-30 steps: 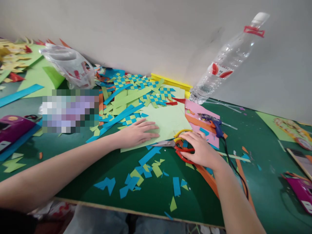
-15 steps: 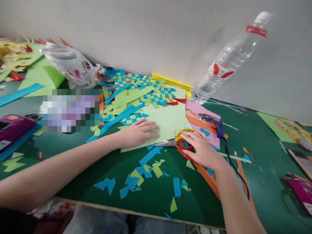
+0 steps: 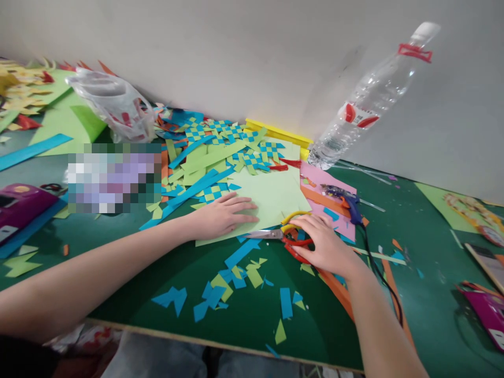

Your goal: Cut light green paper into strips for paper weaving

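Note:
My left hand (image 3: 222, 215) lies flat, fingers stretched out, on the near left corner of a light green paper sheet (image 3: 271, 194). My right hand (image 3: 321, 242) rests on the red and yellow handles of a pair of scissors (image 3: 281, 233) lying on the green table, fingers curled over the loops. The scissors' blades point left along the sheet's near edge. Woven blue-and-green paper mats (image 3: 232, 147) lie beyond the sheet.
A clear plastic bottle (image 3: 366, 105) leans against the wall. A blue glue gun (image 3: 350, 205) with a black cord lies on pink paper (image 3: 334, 197). Blue and green scraps (image 3: 236, 278) litter the near table. A plastic bag (image 3: 114, 107) sits far left; purple cases lie at both sides.
My right hand has slid slightly left and settled lower over the scissor handles. The left hand has stayed on the sheet.

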Demonstrator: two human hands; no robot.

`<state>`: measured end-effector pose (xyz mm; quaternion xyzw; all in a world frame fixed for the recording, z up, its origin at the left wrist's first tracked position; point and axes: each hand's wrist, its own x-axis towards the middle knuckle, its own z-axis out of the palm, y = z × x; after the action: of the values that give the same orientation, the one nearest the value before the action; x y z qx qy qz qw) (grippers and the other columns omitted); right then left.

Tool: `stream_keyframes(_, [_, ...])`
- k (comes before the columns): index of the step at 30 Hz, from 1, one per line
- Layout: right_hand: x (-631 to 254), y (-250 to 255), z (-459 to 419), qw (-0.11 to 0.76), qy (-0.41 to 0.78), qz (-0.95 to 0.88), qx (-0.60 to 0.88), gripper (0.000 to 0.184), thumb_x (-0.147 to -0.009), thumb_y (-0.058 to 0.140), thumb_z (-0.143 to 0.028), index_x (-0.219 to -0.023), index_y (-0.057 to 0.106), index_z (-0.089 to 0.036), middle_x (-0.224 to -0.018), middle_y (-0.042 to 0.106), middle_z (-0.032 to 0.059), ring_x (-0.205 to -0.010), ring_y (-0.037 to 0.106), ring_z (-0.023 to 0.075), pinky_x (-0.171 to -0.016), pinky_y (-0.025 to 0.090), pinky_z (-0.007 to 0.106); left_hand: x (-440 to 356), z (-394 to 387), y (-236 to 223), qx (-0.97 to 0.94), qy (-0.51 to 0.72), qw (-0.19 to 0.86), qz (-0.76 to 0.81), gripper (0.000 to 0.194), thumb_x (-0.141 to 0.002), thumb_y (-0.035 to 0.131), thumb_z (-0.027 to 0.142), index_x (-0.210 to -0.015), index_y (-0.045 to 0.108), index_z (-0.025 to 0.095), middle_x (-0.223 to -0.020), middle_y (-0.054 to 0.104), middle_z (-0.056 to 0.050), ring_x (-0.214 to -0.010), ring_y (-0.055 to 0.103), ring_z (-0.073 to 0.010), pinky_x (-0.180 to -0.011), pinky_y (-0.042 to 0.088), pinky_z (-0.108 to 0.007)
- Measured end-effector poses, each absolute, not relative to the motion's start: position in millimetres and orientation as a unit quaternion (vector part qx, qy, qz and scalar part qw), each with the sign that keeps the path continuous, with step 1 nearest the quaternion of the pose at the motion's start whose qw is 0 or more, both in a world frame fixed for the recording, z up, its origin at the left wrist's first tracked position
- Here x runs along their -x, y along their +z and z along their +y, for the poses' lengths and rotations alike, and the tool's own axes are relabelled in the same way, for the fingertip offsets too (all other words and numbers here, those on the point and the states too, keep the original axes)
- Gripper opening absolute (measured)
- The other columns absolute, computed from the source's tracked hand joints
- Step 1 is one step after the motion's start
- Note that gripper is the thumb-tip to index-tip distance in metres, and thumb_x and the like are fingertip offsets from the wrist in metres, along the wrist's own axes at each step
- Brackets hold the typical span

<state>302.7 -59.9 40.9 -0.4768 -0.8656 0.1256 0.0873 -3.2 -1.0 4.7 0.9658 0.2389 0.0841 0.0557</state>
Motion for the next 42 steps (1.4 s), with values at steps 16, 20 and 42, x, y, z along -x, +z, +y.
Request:
stream_keyframes(16, [-296, 41, -63, 0.097, 0.142, -0.869, 0.464, 0.04, -0.082, 0.066, -0.033, -0.119, 0.053, -0.024, -0.121, 0.059, 0.0078, -0.115, 0.051, 0.0272, -0.102, 0.037, 0.047, 4, 0, 3, -0.966, 0.084, 0.052, 0.238, 0.045, -0.097, 0.035, 0.015, -0.138, 0.047, 0.031, -0.148, 0.042, -0.003, -0.141, 0.03, -0.0224, -0.118, 0.018, -0.047])
stream_keyframes(20, [-287, 44, -68, 0.092, 0.137, -0.871, 0.463, 0.037, -0.084, 0.063, -0.035, -0.118, 0.053, -0.024, -0.119, 0.06, 0.0079, -0.11, 0.053, 0.0263, -0.1, 0.038, 0.046, 4, 0, 2, -0.966, 0.088, 0.049, 0.237, 0.042, -0.099, 0.034, 0.018, -0.136, 0.049, 0.031, -0.148, 0.042, -0.003, -0.141, 0.03, -0.0222, -0.118, 0.018, -0.046])
stream_keyframes(42, [-283, 44, -71, 0.08, 0.129, -0.881, 0.449, 0.039, -0.086, 0.063, -0.034, -0.121, 0.053, -0.022, -0.122, 0.058, 0.0088, -0.113, 0.05, 0.0271, -0.101, 0.037, 0.046, 4, -1, 3, -0.966, 0.106, 0.047, 0.232, 0.044, -0.095, 0.04, 0.015, -0.135, 0.05, 0.031, -0.146, 0.045, -0.003, -0.14, 0.033, -0.0219, -0.118, 0.02, -0.045])
